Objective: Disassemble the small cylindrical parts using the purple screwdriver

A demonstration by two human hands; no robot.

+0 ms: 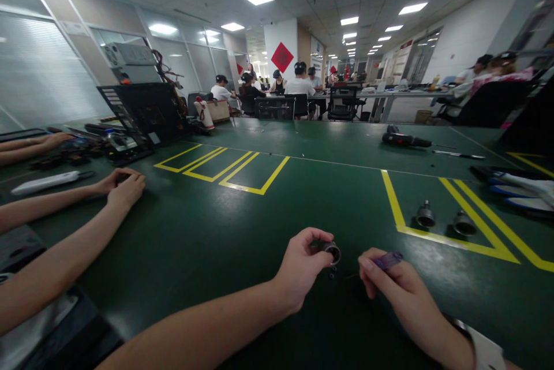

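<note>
Between the thumb and fingers of my left hand point(300, 269) is a dark, cup-shaped metal part point(335, 251), its round opening turned toward the right. Just below it are small dark pieces point(332, 272), too small to name. My right hand point(396, 286), a short way to the right, is closed around a screwdriver point(389, 260) with a purple see-through handle. Its thin shaft points left toward the metal part and does not touch it. Two similar metal parts, a left one point(425, 215) and a right one point(464, 223), stand inside a yellow-taped area on the green table point(208, 243).
A co-worker's hands point(123, 185) are at the left, near a white tool point(47, 182). Farther back stands a black frame with electronics point(147, 113). A power drill point(404, 138) and a pen-like tool point(457, 154) lie at the back right. Yellow tape point(242, 188) marks the tabletop.
</note>
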